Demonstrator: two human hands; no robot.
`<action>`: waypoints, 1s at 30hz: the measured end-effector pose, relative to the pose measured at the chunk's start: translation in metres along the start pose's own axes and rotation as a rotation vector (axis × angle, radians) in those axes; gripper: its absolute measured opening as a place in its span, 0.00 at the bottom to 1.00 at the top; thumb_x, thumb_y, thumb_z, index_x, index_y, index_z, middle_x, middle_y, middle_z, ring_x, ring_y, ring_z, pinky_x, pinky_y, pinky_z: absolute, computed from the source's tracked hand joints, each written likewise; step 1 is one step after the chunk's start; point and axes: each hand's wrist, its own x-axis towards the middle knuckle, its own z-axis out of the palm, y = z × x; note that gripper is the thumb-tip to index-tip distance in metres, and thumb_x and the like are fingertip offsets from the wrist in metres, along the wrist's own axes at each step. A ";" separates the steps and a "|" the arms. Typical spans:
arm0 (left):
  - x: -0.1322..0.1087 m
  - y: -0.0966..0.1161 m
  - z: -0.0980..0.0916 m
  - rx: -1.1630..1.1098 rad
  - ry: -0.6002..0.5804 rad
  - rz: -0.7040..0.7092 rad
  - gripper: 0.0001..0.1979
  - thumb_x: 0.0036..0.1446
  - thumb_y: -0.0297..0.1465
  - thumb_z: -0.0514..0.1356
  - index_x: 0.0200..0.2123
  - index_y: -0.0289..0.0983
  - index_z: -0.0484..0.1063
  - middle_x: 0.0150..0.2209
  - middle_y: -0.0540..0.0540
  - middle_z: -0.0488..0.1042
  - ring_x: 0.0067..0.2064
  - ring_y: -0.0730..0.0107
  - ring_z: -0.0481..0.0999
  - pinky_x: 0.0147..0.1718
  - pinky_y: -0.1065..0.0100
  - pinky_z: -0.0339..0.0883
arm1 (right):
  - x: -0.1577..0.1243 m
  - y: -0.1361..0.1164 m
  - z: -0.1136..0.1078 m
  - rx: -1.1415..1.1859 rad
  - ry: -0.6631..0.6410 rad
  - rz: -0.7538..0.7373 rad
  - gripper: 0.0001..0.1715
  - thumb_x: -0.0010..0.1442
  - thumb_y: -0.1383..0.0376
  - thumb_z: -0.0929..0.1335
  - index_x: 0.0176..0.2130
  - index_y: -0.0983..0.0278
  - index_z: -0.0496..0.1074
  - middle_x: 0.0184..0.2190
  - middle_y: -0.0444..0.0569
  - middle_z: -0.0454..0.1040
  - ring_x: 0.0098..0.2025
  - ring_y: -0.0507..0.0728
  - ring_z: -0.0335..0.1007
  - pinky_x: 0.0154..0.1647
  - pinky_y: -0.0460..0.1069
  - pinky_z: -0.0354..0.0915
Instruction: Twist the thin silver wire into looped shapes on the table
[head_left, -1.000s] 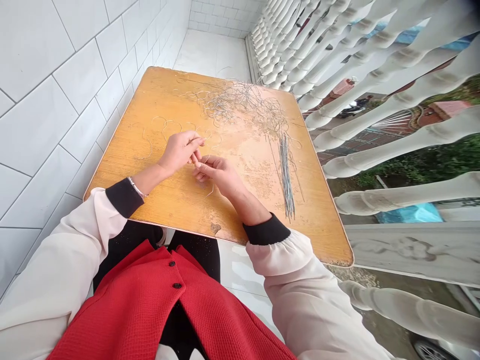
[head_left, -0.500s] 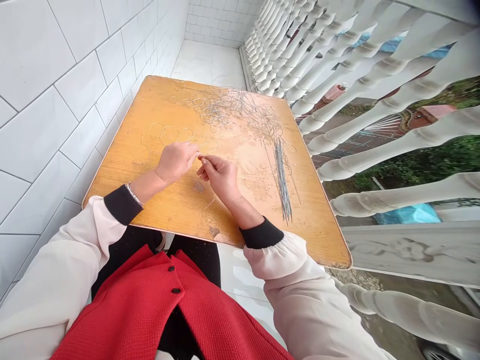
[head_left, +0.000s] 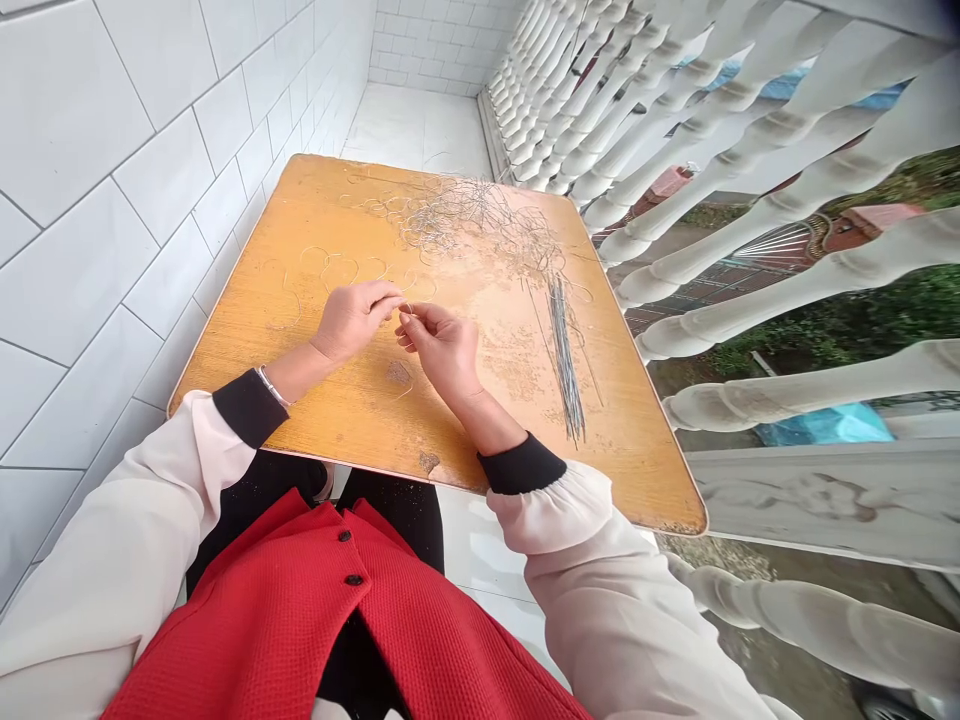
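Note:
My left hand [head_left: 352,318] and my right hand [head_left: 442,345] meet over the middle of a worn wooden table [head_left: 337,420]. Both are closed in a pinch, fingertips nearly touching, on a thin piece of wire [head_left: 403,310] that is barely visible between them. A bundle of straight wire lengths [head_left: 564,352] lies to the right of my right hand. A tangled heap of bent wire hooks [head_left: 480,222] sits at the far side of the table. Several curved wire pieces [head_left: 334,265] lie in a row just beyond my left hand.
A white tiled wall [head_left: 112,180] runs along the left of the table. A white stone balustrade [head_left: 750,230] stands close on the right, with a street and greenery beyond. White floor tiles [head_left: 420,125] stretch past the table's far edge.
My hands have lifted a little and drawn together, the right hand turning from lying low on the table to a raised pinch at the left fingertips. The view has shifted slightly.

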 end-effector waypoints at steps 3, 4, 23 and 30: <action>0.001 -0.004 -0.001 -0.129 -0.048 -0.078 0.08 0.63 0.29 0.58 0.36 0.35 0.79 0.26 0.50 0.78 0.26 0.77 0.75 0.30 0.74 0.67 | 0.002 0.000 -0.004 -0.007 0.033 0.015 0.15 0.57 0.55 0.72 0.33 0.65 0.78 0.20 0.41 0.73 0.20 0.47 0.67 0.21 0.43 0.65; 0.000 -0.006 -0.002 -0.162 -0.061 -0.106 0.08 0.62 0.28 0.59 0.38 0.35 0.79 0.27 0.49 0.79 0.26 0.77 0.75 0.30 0.74 0.68 | 0.002 0.001 -0.004 0.007 0.041 0.031 0.16 0.56 0.54 0.72 0.32 0.65 0.77 0.20 0.41 0.73 0.20 0.47 0.66 0.20 0.43 0.65; 0.000 -0.007 -0.008 -0.073 -0.078 -0.115 0.10 0.61 0.27 0.58 0.39 0.35 0.80 0.28 0.48 0.79 0.29 0.75 0.75 0.31 0.72 0.68 | 0.004 0.004 -0.003 0.077 0.062 0.040 0.14 0.59 0.56 0.70 0.38 0.64 0.75 0.20 0.41 0.73 0.19 0.48 0.68 0.21 0.44 0.67; -0.001 -0.009 -0.008 0.021 -0.088 -0.112 0.10 0.55 0.23 0.62 0.41 0.35 0.79 0.31 0.48 0.81 0.31 0.74 0.76 0.35 0.72 0.69 | 0.006 0.007 -0.004 0.093 0.080 0.074 0.14 0.56 0.56 0.72 0.38 0.64 0.75 0.20 0.41 0.74 0.19 0.49 0.69 0.22 0.45 0.68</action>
